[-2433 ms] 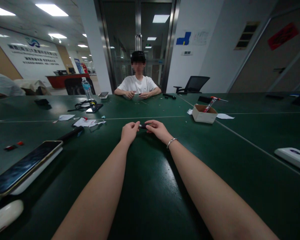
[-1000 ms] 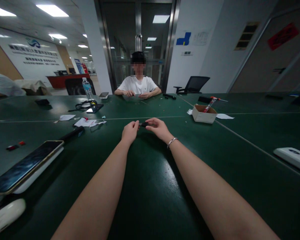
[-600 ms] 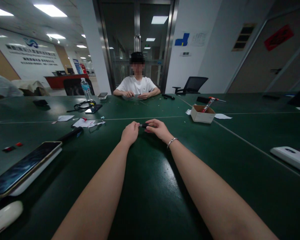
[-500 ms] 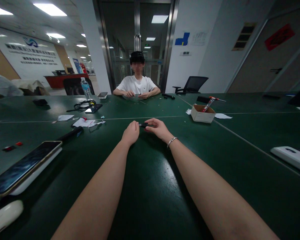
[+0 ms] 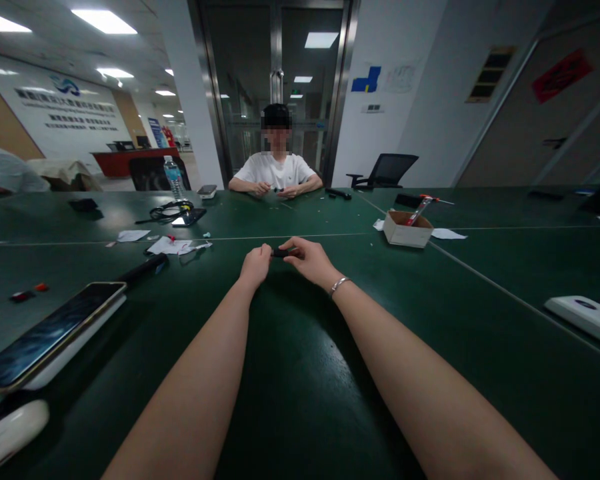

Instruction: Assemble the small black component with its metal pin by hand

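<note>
Fingertips (image 5: 267, 251) of the bare left hand (image 5: 255, 267) pinch the left end of one small, slim black object (image 5: 280, 253); the bare right hand (image 5: 311, 260) clamps its right end between thumb and fingers. So it lies between the two hands, which stand close but apart, above the dark green tabletop (image 5: 300, 387). One silver metal bracelet (image 5: 339, 285) circles the right wrist. To the left lie one phone with a dark glass screen and gold edge (image 5: 55, 330) and, beyond it, one tangled black cable (image 5: 166, 211) near one clear plastic bottle (image 5: 174, 177). To the right sits one open, pale cardboard box (image 5: 409, 236). Opposite sits one person in a white T-shirt (image 5: 280, 170).
</note>
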Demonstrator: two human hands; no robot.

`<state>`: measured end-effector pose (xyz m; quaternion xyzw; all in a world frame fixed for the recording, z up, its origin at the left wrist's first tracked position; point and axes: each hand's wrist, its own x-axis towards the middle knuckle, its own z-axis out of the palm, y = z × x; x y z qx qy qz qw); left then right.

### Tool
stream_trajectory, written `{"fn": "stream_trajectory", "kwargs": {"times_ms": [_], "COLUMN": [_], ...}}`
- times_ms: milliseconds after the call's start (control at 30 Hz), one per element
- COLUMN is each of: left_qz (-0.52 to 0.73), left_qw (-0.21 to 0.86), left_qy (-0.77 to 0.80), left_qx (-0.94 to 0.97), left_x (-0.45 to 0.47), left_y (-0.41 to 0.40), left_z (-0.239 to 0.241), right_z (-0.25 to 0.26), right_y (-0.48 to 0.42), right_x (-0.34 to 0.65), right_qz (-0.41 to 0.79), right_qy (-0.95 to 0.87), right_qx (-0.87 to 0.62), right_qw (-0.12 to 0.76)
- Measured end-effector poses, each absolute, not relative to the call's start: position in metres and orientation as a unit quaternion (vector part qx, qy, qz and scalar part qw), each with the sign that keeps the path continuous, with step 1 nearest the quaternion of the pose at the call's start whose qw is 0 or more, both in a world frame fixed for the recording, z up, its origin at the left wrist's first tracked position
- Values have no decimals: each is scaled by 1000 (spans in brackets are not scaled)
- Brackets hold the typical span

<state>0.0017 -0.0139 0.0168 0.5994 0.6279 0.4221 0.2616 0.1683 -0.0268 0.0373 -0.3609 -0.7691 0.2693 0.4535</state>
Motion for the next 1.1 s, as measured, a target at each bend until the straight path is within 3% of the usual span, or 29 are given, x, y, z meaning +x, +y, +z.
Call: {"fn": "stream_trajectory", "kwargs": {"times_ms": [300, 567, 933, 1100], "left_qz": [415, 481, 490, 487], "left_qw": [254, 346, 292, 350], "left_qy": [558, 484, 498, 482], "left_qx": [672, 643, 653, 639], "left_x": [5, 8, 13, 12], "left_y": [-16, -13, -16, -14], "left_z": [8, 8, 10, 8], "right_z": [23, 18, 23, 24], "right_y": [-15, -12, -15, -18], "right_x": [180, 183, 180, 178], "right_qz": [461, 468, 468, 471], "right_qy": [-640, -623, -629, -631], "right_qx": [-384, -402, -406, -404], "right_qw": [480, 481, 470, 465]}}
